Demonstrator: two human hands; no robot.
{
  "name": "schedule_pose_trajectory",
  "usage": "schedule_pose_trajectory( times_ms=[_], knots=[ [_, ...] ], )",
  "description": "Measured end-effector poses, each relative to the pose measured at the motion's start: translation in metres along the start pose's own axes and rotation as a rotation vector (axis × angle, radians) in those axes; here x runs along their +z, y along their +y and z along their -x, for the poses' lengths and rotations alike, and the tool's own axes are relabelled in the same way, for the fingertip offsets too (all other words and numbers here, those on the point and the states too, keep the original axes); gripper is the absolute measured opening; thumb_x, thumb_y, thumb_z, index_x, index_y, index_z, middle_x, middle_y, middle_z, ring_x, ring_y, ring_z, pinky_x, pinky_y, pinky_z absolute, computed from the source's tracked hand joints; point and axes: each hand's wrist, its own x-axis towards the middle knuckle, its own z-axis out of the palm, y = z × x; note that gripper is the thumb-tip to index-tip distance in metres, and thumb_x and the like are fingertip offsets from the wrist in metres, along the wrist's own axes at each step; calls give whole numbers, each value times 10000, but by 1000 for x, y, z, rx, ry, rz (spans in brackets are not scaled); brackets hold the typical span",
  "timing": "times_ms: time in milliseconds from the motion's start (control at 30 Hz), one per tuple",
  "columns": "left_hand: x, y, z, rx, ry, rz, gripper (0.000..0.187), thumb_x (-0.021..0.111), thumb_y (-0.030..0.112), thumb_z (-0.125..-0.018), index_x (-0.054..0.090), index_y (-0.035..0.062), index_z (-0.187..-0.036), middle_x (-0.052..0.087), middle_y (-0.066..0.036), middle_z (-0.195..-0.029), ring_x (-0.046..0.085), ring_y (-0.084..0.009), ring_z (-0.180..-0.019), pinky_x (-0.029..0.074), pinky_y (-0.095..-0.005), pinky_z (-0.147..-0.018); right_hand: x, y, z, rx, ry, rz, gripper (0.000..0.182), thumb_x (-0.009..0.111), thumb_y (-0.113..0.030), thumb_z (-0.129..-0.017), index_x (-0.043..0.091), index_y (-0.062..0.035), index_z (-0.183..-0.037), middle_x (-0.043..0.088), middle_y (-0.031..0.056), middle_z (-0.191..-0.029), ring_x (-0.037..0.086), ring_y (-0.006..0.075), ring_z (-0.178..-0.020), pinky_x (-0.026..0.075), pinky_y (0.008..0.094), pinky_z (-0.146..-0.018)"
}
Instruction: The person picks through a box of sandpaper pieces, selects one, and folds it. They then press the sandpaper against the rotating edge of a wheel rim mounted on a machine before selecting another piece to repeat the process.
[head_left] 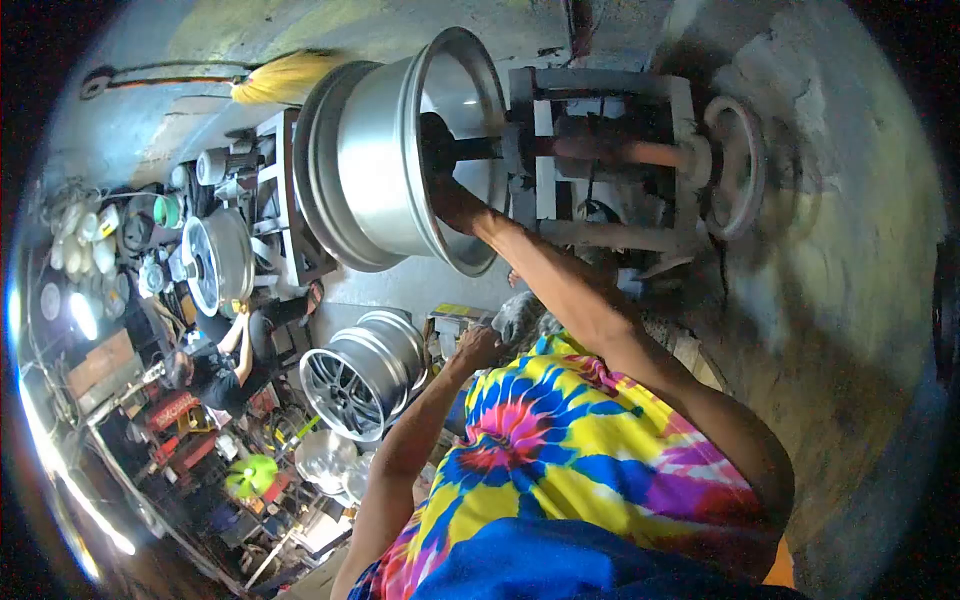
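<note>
A large silver wheel rim [385,160] sits sideways on the shaft [475,149] of a metal-framed machine. My right hand [458,203] reaches inside the rim's open end, close to the dark hub around the shaft; shadow hides its fingers. Lower down, my left hand [481,347] is closed beside mottled grey cloth [520,318], in front of my tie-dye shirt [520,430]. Whatever it may hold is hidden. Another silver rim with dark spokes [365,375] lies to the left of my left hand.
The machine's frame [610,235] carries a round wheel [735,167] near the wall. At left, a person in dark clothes [235,370] crouches by another rim [218,262]. A yellow broom [285,77] lies beyond the large rim. A green fan [250,477] stands among clutter.
</note>
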Motion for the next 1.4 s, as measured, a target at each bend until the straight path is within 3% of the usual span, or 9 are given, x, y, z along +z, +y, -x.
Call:
schedule_pose_trajectory(
  times_ms=[33,100,233,433,600,700,767,867,1400],
  knots=[
    [0,1,-1,8,0,-8,311,692,369,-793,720,69,-871,691,-200,-889,666,-377,-837,535,-471,-733,-9,1,-1,-3,9,6,274,583,-164,-937,653,18,-1130,691,156,-1064,627,256,-991,472,351,-907],
    [-3,4,2,21,56,33,270,644,323,-776,703,64,-822,679,-207,-846,665,-388,-817,515,-503,-705,-41,-10,-6,479,-386,-684,268,603,-177,-943,650,12,-1126,681,122,-1064,614,202,-979,476,348,-892],
    [-32,18,8,55,18,-3,252,634,302,-791,699,63,-841,665,-207,-840,650,-391,-812,507,-490,-711,-9,58,28,229,-347,-386,283,584,-214,-977,652,5,-1142,682,87,-1035,595,140,-929,481,332,-872],
    [-110,69,37,209,160,-16,230,652,250,-844,682,23,-866,653,-187,-917,627,-381,-870,502,-454,-754,-67,-7,33,402,-462,-483,257,562,-178,-981,655,-3,-1145,698,82,-1025,609,136,-914,488,314,-868],
    [-222,131,91,302,736,219,102,678,32,-807,675,7,-906,639,-155,-922,629,-343,-868,508,-410,-781,-61,7,42,127,-441,-289,242,545,-83,-934,659,-2,-1132,708,111,-1021,650,178,-921,502,337,-870],
    [-274,135,100,249,1033,68,184,704,65,-820,663,8,-990,632,-144,-985,624,-321,-916,494,-401,-826,6,136,56,126,-533,-395,233,543,-98,-949,655,1,-1128,706,110,-1009,639,188,-919,498,337,-854],
    [-295,127,90,191,1159,-53,281,721,102,-827,638,10,-1079,610,-149,-1023,608,-320,-957,483,-406,-853,15,125,35,326,-484,-399,212,561,-136,-960,668,-12,-1095,698,86,-975,612,167,-870,488,314,-831],
    [-314,120,71,151,1162,-98,463,740,172,-823,578,-8,-1217,583,-170,-1039,584,-318,-1002,474,-416,-879,14,96,22,481,-408,-859,202,579,-184,-967,678,-33,-1058,676,51,-929,570,136,-815,475,300,-791],
    [-323,118,34,162,1188,-216,478,733,241,-830,585,77,-1254,584,-114,-964,597,-265,-840,488,-386,-711,-13,31,7,411,-320,-651,194,580,-194,-969,681,-45,-1044,664,39,-922,557,121,-802,472,300,-777]
  ],
)
